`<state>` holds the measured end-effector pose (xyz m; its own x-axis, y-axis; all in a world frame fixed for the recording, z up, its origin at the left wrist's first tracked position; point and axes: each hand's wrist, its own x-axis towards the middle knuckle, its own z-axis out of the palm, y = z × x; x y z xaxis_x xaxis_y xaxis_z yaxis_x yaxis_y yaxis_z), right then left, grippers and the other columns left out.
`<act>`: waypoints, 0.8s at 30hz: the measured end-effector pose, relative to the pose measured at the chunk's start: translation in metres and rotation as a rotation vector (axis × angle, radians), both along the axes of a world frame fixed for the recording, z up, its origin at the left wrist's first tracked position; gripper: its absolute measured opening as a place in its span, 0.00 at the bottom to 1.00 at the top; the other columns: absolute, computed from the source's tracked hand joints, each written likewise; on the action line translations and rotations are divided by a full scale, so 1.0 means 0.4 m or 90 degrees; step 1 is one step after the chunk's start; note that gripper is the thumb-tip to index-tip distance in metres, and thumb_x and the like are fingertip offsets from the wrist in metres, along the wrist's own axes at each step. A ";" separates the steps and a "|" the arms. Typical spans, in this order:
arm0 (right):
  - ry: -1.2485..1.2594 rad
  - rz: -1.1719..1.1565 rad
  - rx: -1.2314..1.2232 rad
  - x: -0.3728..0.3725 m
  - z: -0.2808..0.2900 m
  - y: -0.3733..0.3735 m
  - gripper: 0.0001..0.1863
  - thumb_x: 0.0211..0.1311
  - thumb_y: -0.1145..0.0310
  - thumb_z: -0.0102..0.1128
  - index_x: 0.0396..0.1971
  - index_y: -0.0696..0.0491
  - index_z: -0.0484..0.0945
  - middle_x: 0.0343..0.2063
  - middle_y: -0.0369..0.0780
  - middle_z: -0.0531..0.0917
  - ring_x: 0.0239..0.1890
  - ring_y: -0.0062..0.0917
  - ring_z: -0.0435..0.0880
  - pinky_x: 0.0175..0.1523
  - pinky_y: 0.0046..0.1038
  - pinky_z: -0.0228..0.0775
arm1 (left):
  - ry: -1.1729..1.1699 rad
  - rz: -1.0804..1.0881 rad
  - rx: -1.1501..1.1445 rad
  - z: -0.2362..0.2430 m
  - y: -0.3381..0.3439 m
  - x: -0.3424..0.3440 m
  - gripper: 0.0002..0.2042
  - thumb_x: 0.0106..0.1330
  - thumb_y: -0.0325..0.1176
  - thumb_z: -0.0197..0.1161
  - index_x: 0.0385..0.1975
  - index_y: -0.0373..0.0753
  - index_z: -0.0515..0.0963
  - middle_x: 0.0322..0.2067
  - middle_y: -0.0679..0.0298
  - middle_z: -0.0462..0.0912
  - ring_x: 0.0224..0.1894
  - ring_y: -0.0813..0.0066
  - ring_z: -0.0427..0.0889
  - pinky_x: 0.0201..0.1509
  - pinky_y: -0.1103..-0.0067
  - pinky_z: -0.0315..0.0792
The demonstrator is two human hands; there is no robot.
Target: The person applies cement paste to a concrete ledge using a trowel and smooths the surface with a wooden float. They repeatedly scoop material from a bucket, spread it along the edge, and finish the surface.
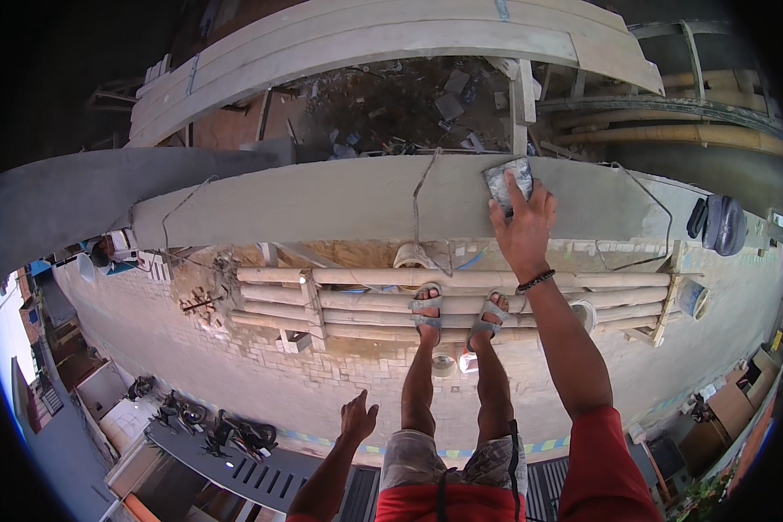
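Observation:
My right hand (524,228) presses a flat, grey-and-white smeared pad (506,181) against the smooth grey plastered beam (339,202). Fingertips rest along the pad's face and edge; its exact kind cannot be made out. Down by my side, my left hand (357,419) hangs over the street with its fingers loosely apart, holding nothing. Bent metal rods (421,196) hook over the beam on both sides of the pad. My sandalled feet (427,311) stand on a platform of bamboo poles (365,304) below the beam.
Pale boards (365,43) run above the beam, with rubble (448,96) behind it. A dark grey bundle (723,225) lies at the beam's right end. Far below are a paved street (348,370), buckets (692,298) and parked motorcycles (239,435). The platform's edge drops to the street.

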<state>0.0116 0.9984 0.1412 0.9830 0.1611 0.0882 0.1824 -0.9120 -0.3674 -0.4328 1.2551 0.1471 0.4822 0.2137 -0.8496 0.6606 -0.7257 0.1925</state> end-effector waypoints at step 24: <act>-0.003 0.162 -0.012 -0.036 0.019 -0.057 0.30 0.53 0.64 0.64 0.59 0.44 0.72 0.51 0.52 0.70 0.51 0.46 0.67 0.54 0.45 0.62 | 0.051 0.177 -0.046 0.014 0.056 -0.079 0.26 0.64 0.41 0.59 0.60 0.34 0.67 0.48 0.46 0.80 0.50 0.50 0.80 0.54 0.65 0.73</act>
